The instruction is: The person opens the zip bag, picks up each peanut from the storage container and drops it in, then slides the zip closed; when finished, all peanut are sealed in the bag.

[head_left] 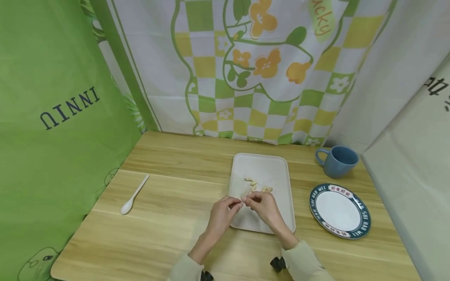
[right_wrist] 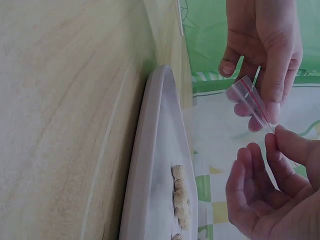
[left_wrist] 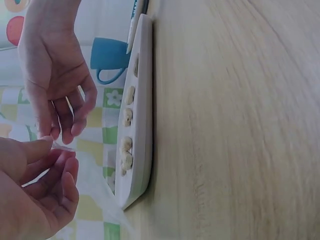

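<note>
Both hands meet above the near half of a pale rectangular tray (head_left: pixel 260 166). Between them is a small clear zip bag (right_wrist: pixel 250 102) with a red stripe along its seal. My left hand (head_left: pixel 220 214) pinches the bag between thumb and fingers. At the end of the seal my right hand (head_left: pixel 265 208) pinches the bag's edge with thumb and forefinger, the other fingers loosely bent. On the tray lie several peanuts in their shells (right_wrist: pixel 180 200), just beyond the fingertips in the head view. Whether the bag's mouth is parted cannot be made out.
A white spoon (head_left: pixel 134 195) lies at the left of the wooden table (head_left: pixel 168 222). To the right of the tray stand a blue mug (head_left: pixel 339 162) and a green-rimmed white plate (head_left: pixel 339 210). Printed cloth (head_left: pixel 253 78) hangs behind the table.
</note>
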`<state>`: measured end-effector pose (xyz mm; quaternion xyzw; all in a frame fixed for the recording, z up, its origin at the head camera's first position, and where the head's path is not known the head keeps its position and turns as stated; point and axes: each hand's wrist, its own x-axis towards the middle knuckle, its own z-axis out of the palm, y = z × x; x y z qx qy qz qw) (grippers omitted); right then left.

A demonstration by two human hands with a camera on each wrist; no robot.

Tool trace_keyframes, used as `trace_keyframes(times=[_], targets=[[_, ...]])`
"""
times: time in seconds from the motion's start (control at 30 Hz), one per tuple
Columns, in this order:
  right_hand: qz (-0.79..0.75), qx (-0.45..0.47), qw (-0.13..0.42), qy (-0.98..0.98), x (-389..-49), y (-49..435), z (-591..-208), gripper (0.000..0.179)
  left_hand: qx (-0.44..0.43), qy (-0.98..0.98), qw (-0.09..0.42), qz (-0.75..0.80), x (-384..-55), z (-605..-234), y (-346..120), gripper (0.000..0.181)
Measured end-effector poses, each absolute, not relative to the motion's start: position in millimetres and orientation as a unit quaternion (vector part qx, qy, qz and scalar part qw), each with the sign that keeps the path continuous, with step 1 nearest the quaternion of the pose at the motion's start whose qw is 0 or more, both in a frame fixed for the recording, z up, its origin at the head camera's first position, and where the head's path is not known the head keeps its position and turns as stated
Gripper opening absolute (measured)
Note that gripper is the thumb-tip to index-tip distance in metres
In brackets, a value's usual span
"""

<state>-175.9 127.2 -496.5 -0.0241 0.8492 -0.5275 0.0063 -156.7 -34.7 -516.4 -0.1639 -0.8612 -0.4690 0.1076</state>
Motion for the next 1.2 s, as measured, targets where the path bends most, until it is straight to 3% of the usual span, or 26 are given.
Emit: trace_keyframes(times=[0.4,0.7,0.83,1.2], targets=[[-0.491,-0.089,-0.018,0.866,-175.4,125.0,-499.5,0.006,-0.154,-0.903,0.157,-0.368,-158.8,-518.5,-30.8,0.003],[-0.487,-0.098,-0.012,0.868,-172.0,123.2,-501.8,0.005,-0.171,-0.919,0.119,-0.334,-157.2,-518.8,-28.1,0.009],[-0.484,-0.101,-0.008,0.869,-172.7,123.1,-502.5,0.005,-0.159,-0.919,0.12,-0.341,-156.8,-520.2,-26.2,0.002],[-0.472,-0.115,0.006,0.874,-174.4,128.1,-502.4,0.005,-0.168,-0.909,0.135,-0.357,-159.6,-519.3,-28.0,0.009]])
